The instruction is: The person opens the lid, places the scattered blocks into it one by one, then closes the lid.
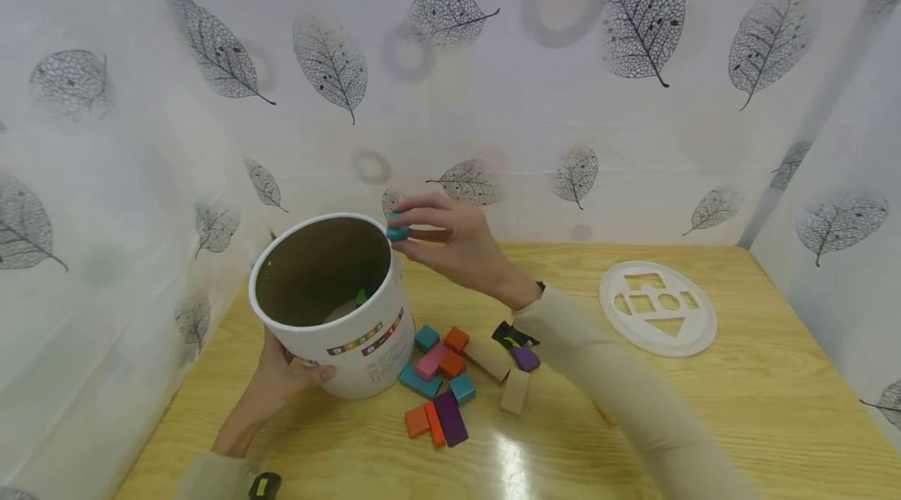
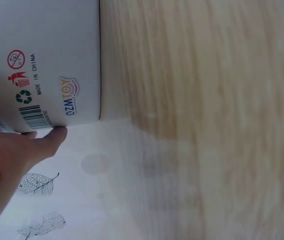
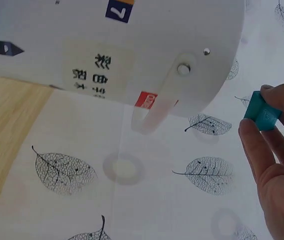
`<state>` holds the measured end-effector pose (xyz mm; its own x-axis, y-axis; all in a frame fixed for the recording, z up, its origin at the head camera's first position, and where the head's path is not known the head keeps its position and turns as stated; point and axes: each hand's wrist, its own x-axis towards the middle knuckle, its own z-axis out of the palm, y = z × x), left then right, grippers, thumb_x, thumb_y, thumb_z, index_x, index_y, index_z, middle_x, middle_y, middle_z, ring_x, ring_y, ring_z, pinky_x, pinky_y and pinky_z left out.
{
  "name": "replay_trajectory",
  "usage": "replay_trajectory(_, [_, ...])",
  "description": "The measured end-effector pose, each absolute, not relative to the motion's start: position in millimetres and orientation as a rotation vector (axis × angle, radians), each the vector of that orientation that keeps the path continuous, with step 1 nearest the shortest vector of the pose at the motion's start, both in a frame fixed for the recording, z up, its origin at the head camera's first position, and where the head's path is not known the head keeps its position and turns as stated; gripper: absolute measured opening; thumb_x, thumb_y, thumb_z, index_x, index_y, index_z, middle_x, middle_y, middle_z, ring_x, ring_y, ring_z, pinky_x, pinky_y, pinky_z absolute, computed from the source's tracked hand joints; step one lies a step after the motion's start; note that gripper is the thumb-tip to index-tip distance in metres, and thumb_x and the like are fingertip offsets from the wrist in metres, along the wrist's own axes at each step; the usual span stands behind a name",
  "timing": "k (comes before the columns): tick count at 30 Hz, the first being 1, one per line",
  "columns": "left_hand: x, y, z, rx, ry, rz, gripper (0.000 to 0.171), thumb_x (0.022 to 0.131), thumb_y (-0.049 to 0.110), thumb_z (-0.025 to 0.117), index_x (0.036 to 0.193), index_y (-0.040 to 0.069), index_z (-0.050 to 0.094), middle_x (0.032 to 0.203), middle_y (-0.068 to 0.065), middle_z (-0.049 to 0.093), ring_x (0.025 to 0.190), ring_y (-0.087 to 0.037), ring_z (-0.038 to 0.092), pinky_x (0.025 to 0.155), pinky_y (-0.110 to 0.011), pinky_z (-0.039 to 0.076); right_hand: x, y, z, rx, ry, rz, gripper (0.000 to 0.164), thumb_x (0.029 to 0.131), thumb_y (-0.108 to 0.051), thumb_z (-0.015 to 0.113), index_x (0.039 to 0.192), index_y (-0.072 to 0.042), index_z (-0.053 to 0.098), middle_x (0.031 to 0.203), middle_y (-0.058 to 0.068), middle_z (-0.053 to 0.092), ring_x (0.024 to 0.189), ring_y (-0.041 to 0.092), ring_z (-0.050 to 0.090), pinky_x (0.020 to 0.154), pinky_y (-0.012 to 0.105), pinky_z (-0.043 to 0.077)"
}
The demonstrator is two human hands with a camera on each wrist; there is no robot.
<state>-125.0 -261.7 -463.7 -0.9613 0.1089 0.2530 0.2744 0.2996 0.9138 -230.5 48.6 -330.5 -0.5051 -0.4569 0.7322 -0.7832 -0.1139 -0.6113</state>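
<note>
My left hand (image 1: 288, 379) holds the side of a white bucket (image 1: 366, 367), its thumb lying on the wall; the other fingers are mostly hidden. In the left wrist view the thumb touches the bucket near its barcode. Just beyond the bucket's right rim, my right hand (image 1: 457, 238) pinches a small teal block (image 3: 262, 111) between thumb and fingers. Inside the bucket a bit of green (image 1: 361, 297) shows; the rest of its bottom is partly hidden. Loose blocks lie right of the bucket, among them a purple block (image 1: 450, 418) and a pink block (image 1: 431, 360).
A white round lid (image 1: 658, 308) with shaped holes lies at the right of the wooden table (image 1: 774, 398). Plain wooden blocks (image 1: 515, 392) and teal and orange ones form the loose pile. A leaf-patterned curtain (image 1: 493, 116) closes off the back and sides.
</note>
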Motion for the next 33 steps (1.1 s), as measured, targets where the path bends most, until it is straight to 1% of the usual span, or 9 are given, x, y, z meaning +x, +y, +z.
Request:
replay_trajectory(7, [-124.4,-261.4,-464.7,-0.328,-2.431,-1.737,0.118,0.070,-0.011,0.082,0.161,0.014,0.011,0.149,-0.020,0.037,0.132,-0.005,0.047,0.106,-0.004,0.036,-229.6,23.9,-327.4,1.442,-1.940,1.527,0.028,0.085,0.005,0.078,0.113,0.004,0.073,0.123,0.020,0.067,0.110,0.026,0.071,0.090,0.030,0.063])
replay_trajectory(10, [-124.1,-261.0,-463.9,-0.319,-2.441,-1.740,0.119,0.071,-0.010,0.082,0.161,0.016,0.009,0.151,-0.018,0.036,0.133,-0.005,0.046,0.106,-0.004,0.035,-229.6,16.2,-326.4,1.481,-1.941,1.468,0.029,0.085,0.003,0.078,0.114,0.003,0.073,0.124,0.019,0.067,0.108,0.023,0.070,0.089,0.025,0.062])
replay_trajectory(12, [-124.0,-260.9,-463.4,-0.316,-2.448,-1.743,0.119,0.071,-0.010,0.081,0.162,0.017,0.008,0.152,-0.018,0.035,0.134,-0.006,0.044,0.106,-0.003,0.034,-230.4,11.9,-324.9,1.498,-1.935,1.396,0.029,0.086,0.001,0.079,0.114,0.001,0.073,0.124,0.018,0.068,0.104,0.020,0.069,0.084,0.019,0.062])
replay_trajectory(13, [-124.0,-261.0,-463.5,-0.316,-2.447,-1.745,0.119,0.071,-0.010,0.081,0.162,0.016,0.008,0.152,-0.020,0.035,0.135,-0.007,0.044,0.106,-0.003,0.033,-230.7,9.7,-324.0,1.507,-1.930,1.370,0.030,0.086,0.000,0.079,0.115,0.001,0.073,0.124,0.018,0.068,0.104,0.019,0.069,0.082,0.018,0.062])
replay_trajectory(17, [-124.3,-262.1,-464.6,-0.317,-2.451,-1.736,0.118,0.071,-0.009,0.081,0.162,0.017,0.009,0.151,-0.019,0.036,0.134,-0.006,0.044,0.106,-0.003,0.033,-231.8,0.9,-320.3,1.520,-1.926,1.264,0.029,0.086,-0.003,0.080,0.115,0.000,0.074,0.123,0.016,0.070,0.108,0.019,0.068,0.088,0.018,0.059])
replay_trajectory(19, [-124.6,-262.6,-465.3,-0.322,-2.449,-1.729,0.118,0.071,-0.009,0.081,0.161,0.017,0.010,0.150,-0.018,0.037,0.133,-0.004,0.045,0.106,-0.003,0.033,-231.4,-3.8,-319.2,1.527,-1.936,1.241,0.029,0.087,-0.005,0.080,0.115,0.000,0.075,0.122,0.016,0.071,0.114,0.021,0.068,0.099,0.018,0.056])
replay_trajectory(21, [-124.9,-262.6,-465.6,-0.325,-2.452,-1.720,0.118,0.071,-0.009,0.081,0.162,0.019,0.010,0.150,-0.016,0.038,0.133,-0.003,0.044,0.106,-0.003,0.034,-230.5,-7.5,-318.1,1.532,-1.951,1.228,0.030,0.087,-0.006,0.081,0.115,-0.001,0.075,0.123,0.015,0.071,0.117,0.022,0.068,0.105,0.016,0.052])
replay_trajectory(28, [-124.9,-261.7,-466.5,-0.310,-2.459,-1.722,0.118,0.072,-0.008,0.081,0.162,0.019,0.009,0.150,-0.018,0.037,0.133,-0.005,0.045,0.106,-0.003,0.034,-227.8,-14.5,-316.2,1.572,-1.949,1.206,0.030,0.087,-0.006,0.080,0.116,0.000,0.074,0.123,0.015,0.071,0.117,0.021,0.067,0.106,0.014,0.049])
replay_trajectory(33, [-125.2,-262.0,-467.4,-0.329,-2.433,-1.739,0.116,0.071,-0.009,0.080,0.161,0.015,0.010,0.148,-0.022,0.039,0.131,-0.009,0.048,0.106,-0.005,0.036,-228.8,-16.1,-316.0,1.582,-1.943,1.189,0.030,0.087,-0.005,0.080,0.116,0.000,0.074,0.123,0.016,0.071,0.116,0.021,0.067,0.105,0.013,0.049])
